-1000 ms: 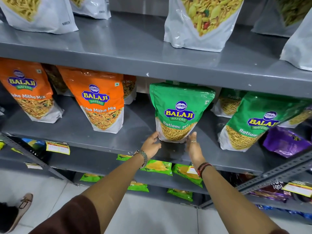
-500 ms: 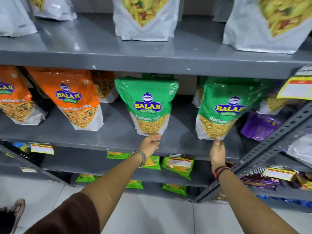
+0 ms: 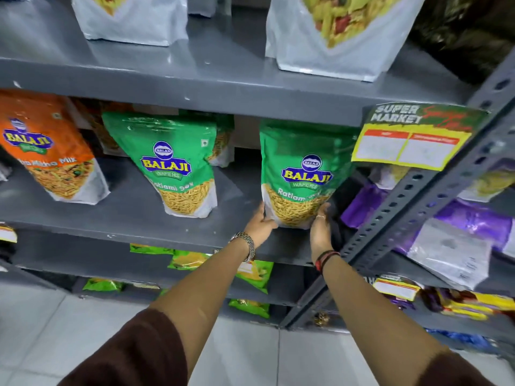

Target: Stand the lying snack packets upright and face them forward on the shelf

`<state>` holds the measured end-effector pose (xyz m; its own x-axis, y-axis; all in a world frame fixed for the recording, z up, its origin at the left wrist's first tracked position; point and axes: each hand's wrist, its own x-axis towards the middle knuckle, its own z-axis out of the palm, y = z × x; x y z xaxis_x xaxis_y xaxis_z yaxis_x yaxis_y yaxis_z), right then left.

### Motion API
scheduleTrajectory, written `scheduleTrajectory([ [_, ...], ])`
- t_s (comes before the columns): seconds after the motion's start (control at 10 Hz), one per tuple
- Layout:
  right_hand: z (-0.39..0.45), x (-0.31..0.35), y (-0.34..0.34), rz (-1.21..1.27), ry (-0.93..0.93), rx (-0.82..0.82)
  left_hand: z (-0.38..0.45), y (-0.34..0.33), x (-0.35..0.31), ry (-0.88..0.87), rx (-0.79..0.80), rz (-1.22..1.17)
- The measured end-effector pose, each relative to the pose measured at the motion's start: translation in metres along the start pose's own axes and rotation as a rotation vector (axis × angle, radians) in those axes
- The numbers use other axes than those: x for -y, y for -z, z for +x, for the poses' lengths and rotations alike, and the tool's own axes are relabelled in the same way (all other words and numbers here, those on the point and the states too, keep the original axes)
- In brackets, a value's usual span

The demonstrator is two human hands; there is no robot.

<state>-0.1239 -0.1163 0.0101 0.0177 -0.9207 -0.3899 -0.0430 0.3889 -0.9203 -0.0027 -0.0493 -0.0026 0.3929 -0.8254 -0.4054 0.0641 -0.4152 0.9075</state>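
Note:
A green Balaji Ratlami Sev packet (image 3: 302, 174) stands upright, label forward, at the right of the grey middle shelf (image 3: 133, 215). My left hand (image 3: 260, 225) presses its lower left corner and my right hand (image 3: 320, 227) cups its lower right corner. A second green Ratlami Sev packet (image 3: 172, 165) stands upright to the left, free of both hands. An orange Balaji packet (image 3: 53, 154) stands further left. More green packets stand behind these two, mostly hidden.
A slotted grey upright post (image 3: 412, 215) rises just right of my right hand, carrying a yellow price tag (image 3: 407, 143). Purple packets (image 3: 457, 227) lie on the neighbouring shelf. White packets (image 3: 328, 34) stand on the shelf above; small green packets (image 3: 250, 271) lie on lower shelves.
My left hand left the middle green packet and moved right to the right-hand green packet, joining my right hand. That packet now stands straighter. The view shifted right.

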Motion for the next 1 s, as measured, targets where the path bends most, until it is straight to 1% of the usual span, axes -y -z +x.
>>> scheduleTrajectory([
  [0.1,-0.001,0.001,0.002,0.033,-0.027,0.078,-0.001,0.003,-0.002,-0.023,-0.017,-0.014],
  [0.2,-0.004,-0.004,0.006,0.077,-0.065,0.159,-0.007,0.007,-0.001,-0.040,0.013,-0.029],
  [0.3,-0.003,-0.006,0.008,0.095,-0.047,0.197,-0.015,0.008,-0.001,-0.039,0.020,-0.037],
  [0.5,-0.002,-0.009,0.010,0.105,-0.076,0.185,-0.023,0.007,-0.002,-0.026,-0.006,-0.026],
  [0.7,-0.001,-0.009,0.011,0.089,-0.074,0.193,-0.027,0.008,0.001,-0.035,0.014,-0.042],
  [0.8,-0.002,-0.007,0.010,0.064,-0.085,0.196,-0.029,0.010,0.001,-0.040,0.032,-0.009],
  [0.9,-0.011,-0.014,0.013,-0.065,-0.045,0.128,-0.040,0.016,0.005,-0.135,-0.090,0.057],
  [1.0,-0.038,-0.018,0.026,-0.146,0.247,-0.057,-0.063,0.031,0.006,-0.410,-0.372,0.252],
])
